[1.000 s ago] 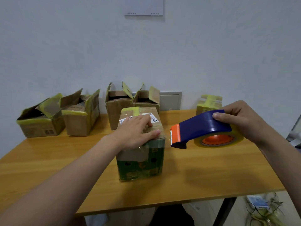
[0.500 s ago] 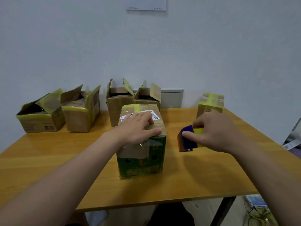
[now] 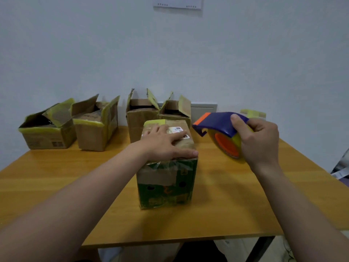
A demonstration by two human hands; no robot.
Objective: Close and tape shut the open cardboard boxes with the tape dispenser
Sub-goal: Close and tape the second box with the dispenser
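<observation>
A small green-printed cardboard box (image 3: 166,186) stands mid-table with its top flaps down. My left hand (image 3: 164,144) lies flat on its top, fingers spread and pressing the flaps. My right hand (image 3: 258,142) grips the blue and orange tape dispenser (image 3: 221,127) with its yellowish tape roll, held in the air to the right of the box, its orange blade end pointing left toward the box's far top edge. Several open cardboard boxes stand along the wall: one (image 3: 47,133), a second (image 3: 94,129), a third (image 3: 140,118) and one more (image 3: 176,110).
The wooden table (image 3: 236,205) has its front edge near me and its right edge close to my right forearm. A taped box with yellow tape (image 3: 253,113) peeks out behind my right hand. A grey wall plate (image 3: 204,112) sits behind the boxes.
My right hand has lifted the tape dispenser from low near the table and turned it, so its blade now points at the box top. My left hand stays on the box.
</observation>
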